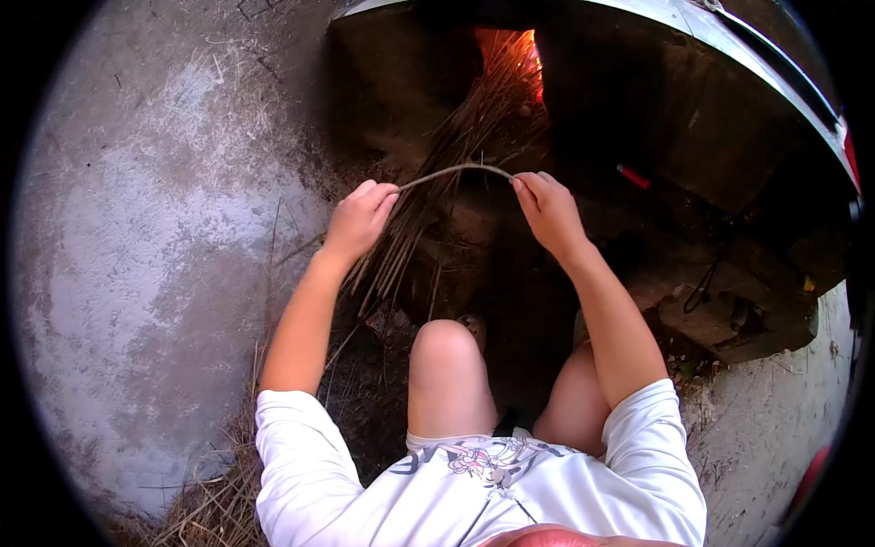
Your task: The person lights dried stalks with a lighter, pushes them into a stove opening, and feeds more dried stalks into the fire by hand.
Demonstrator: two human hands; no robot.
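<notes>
A thin brown stick (456, 169) is bent into an upward arch between my two hands. My left hand (363, 217) is closed on its left end, and my right hand (549, 210) pinches the right end. Behind and below the stick, a bundle of long thin twigs (401, 235) slants up into a stove opening, where a fire (529, 59) glows orange around the twig tips.
The dark stove (693, 118) with a pale curved rim fills the top and right. A red object (633, 177) shows against its dark side. Dry straw (214, 510) lies at the lower left, beside a stained grey wall or floor surface (137, 273). My knees are below my hands.
</notes>
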